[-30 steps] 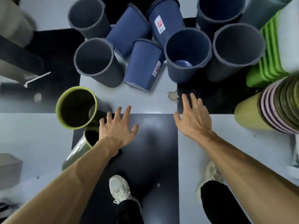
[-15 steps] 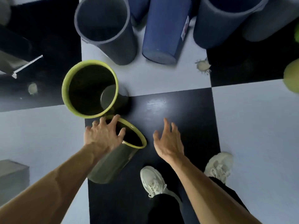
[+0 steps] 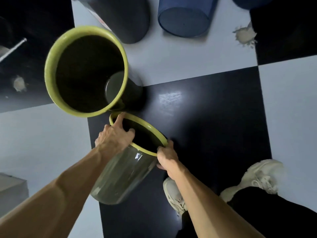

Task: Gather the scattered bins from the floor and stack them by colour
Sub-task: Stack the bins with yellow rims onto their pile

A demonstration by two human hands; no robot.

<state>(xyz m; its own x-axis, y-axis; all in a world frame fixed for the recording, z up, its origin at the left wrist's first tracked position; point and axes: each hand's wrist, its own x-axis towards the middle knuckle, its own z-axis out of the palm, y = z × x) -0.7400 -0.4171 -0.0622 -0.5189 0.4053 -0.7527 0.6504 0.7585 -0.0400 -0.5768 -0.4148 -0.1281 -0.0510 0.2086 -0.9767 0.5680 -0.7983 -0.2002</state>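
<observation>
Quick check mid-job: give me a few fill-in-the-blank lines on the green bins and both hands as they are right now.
1. The tipped green bin lies on its ____.
2. The left hand and right hand both hold its ____.
3. The upright green bin stands on the floor, its mouth facing ____.
4. The bin lying above them is ____ in colour.

Missing words: side; rim; up; blue

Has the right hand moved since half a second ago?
Yes. The right hand has gone left to the tipped green bin and now grips its rim, having hovered open over the black floor tile beside it.
</observation>
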